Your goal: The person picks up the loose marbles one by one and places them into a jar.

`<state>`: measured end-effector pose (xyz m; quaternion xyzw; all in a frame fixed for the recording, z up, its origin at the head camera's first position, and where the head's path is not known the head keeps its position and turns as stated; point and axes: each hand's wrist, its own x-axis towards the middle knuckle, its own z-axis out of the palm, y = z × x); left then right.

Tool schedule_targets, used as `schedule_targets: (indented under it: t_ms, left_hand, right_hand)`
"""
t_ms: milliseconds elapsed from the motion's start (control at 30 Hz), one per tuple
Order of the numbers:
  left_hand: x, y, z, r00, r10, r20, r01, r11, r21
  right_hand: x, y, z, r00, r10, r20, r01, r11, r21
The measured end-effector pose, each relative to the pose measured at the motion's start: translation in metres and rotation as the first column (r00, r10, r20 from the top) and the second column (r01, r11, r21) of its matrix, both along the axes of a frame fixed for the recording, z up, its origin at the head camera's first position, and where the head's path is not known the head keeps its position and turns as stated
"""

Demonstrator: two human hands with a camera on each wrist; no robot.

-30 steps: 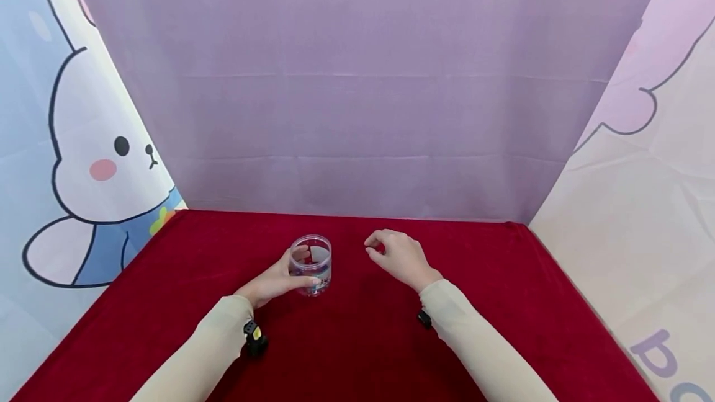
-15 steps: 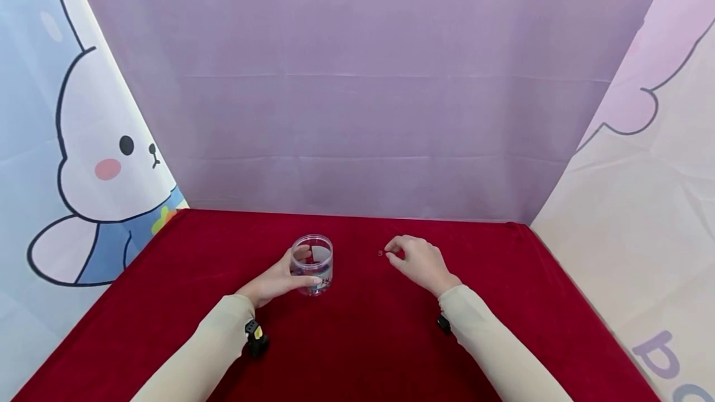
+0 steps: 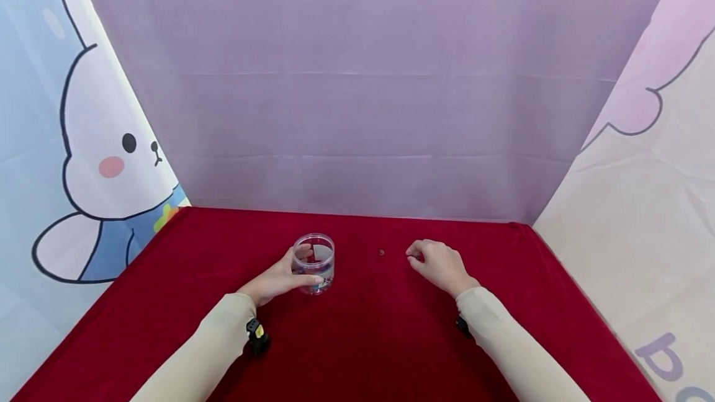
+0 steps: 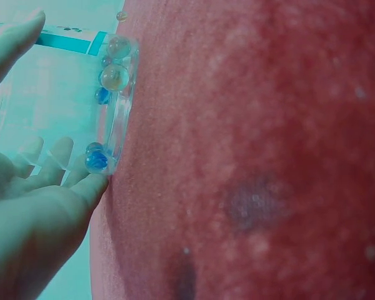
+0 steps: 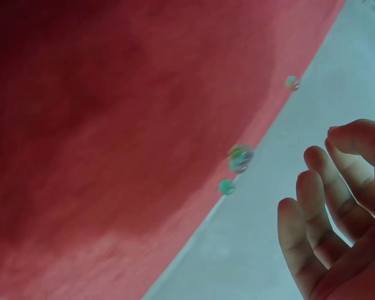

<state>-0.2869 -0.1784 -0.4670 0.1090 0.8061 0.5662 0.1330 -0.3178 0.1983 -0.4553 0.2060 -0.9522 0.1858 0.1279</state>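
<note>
My left hand [image 3: 281, 279] grips a clear, lidless jar [image 3: 321, 279] that stands upright on the red cloth, thumb on its near side and fingers round the back. In the left wrist view several glass marbles [image 4: 115, 76], some clear and some blue, lie at the jar's bottom. A small marble [image 3: 382, 252] rests on the cloth between the jar and my right hand [image 3: 438, 264]. That hand hovers to the right, fingers loosely curled with nothing seen between them. The right wrist view shows three marbles on the cloth beyond the fingertips, the largest [image 5: 240, 158] in the middle.
The red cloth [image 3: 368, 340] covers the table. A plain purple curtain [image 3: 357, 92] hangs at its back edge. Printed cloth walls rise at both sides, with a cartoon rabbit [image 3: 106, 135] on the left one.
My right hand has moved right, away from the jar, and the small marble has come into sight on the cloth where the fingertips were. The left hand and jar stay in place.
</note>
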Motion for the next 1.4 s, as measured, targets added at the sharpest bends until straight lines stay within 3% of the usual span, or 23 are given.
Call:
schedule_targets:
  t_ms: [367, 1400]
  left_hand:
    - [0.000, 0.001, -0.003, 1.000, -0.004, -0.007, 0.004, 1.000, -0.008]
    - [-0.004, 0.003, -0.006, 1.000, 0.010, -0.006, -0.011, 1.000, -0.021]
  right_hand:
    - [-0.009, 0.016, -0.007, 0.990, -0.070, 0.126, 0.061, 0.996, 0.072]
    - [-0.030, 0.017, -0.024, 0.965, -0.070, 0.252, 0.050, 0.995, 0.086]
